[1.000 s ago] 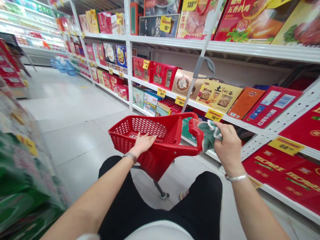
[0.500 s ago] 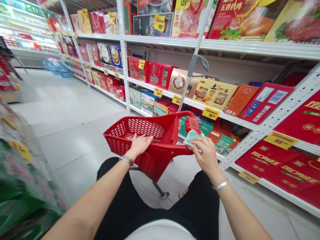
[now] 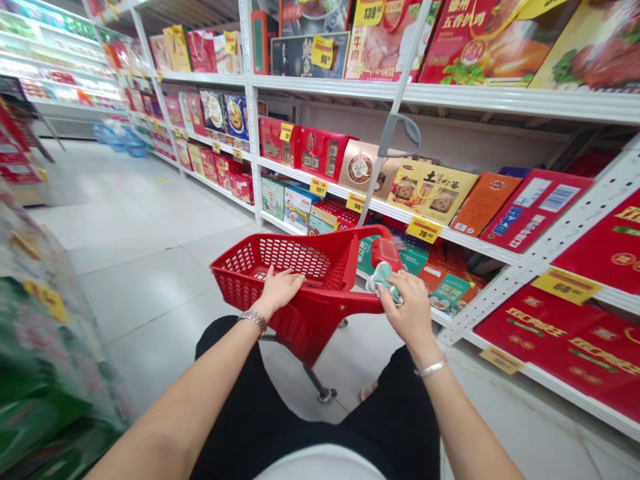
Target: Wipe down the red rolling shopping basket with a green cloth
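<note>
My left hand [image 3: 279, 291] rests on the near rim of a red plastic mesh shopping basket [image 3: 295, 280], with its fingers over the edge. The basket stands on a wheeled frame, and a thin grey pull handle [image 3: 399, 133] rises from it. My right hand [image 3: 407, 310] is shut on a crumpled green-and-white cloth [image 3: 383, 280]. That cloth presses against the underside of the basket's red handle grip [image 3: 386, 253]. My fingers hide part of the cloth. A metal watch circles my left wrist, and a silver bangle circles my right.
White store shelves [image 3: 380, 203] stacked with boxed gift packs and yellow price tags run along the right. Green-packaged goods [image 3: 40, 373] stand close on the left. A tiled aisle floor [image 3: 145, 280] stretches ahead, with blue water bottles [image 3: 120, 137] far off.
My right hand has moved left and down from beside the red grip, carrying the cloth against its underside. My left hand stays on the rim. The view has shifted slightly.
</note>
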`<action>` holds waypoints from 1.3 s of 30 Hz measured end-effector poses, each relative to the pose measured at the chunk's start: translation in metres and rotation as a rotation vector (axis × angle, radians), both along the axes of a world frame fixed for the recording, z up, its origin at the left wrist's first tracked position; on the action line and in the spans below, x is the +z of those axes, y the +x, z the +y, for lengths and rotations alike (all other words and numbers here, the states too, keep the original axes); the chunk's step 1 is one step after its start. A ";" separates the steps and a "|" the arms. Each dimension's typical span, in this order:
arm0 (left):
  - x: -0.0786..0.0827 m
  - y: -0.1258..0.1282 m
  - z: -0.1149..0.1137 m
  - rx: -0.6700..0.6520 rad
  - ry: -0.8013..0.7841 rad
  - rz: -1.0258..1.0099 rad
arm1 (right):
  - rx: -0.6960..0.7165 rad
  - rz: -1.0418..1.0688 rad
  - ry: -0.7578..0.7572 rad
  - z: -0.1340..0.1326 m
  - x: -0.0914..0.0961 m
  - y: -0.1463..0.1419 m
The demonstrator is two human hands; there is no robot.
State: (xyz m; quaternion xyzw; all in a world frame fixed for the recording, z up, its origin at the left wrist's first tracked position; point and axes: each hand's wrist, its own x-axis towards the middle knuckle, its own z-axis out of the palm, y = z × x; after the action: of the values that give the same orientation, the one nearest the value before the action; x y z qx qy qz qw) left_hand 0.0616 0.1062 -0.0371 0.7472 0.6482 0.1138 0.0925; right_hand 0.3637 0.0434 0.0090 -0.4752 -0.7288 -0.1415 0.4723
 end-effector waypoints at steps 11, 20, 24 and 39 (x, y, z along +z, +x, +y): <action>0.002 -0.055 0.005 0.021 0.101 0.006 | 0.030 -0.369 0.049 -0.038 0.022 -0.092; -0.002 -0.067 0.001 0.025 0.097 0.015 | 0.298 -0.186 -0.063 0.013 0.027 -0.042; -0.004 -0.064 0.006 0.022 0.093 -0.006 | 0.221 -0.140 -0.020 0.016 0.022 -0.049; 0.011 -0.086 0.027 0.218 0.123 0.034 | 0.284 -0.217 -0.070 -0.058 0.022 -0.104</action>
State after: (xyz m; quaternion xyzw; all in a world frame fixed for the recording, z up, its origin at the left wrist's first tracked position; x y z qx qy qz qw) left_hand -0.0241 0.1329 -0.0262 0.6782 0.7190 0.1501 0.0226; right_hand 0.2598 -0.0144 0.0310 -0.3659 -0.8396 -0.0985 0.3892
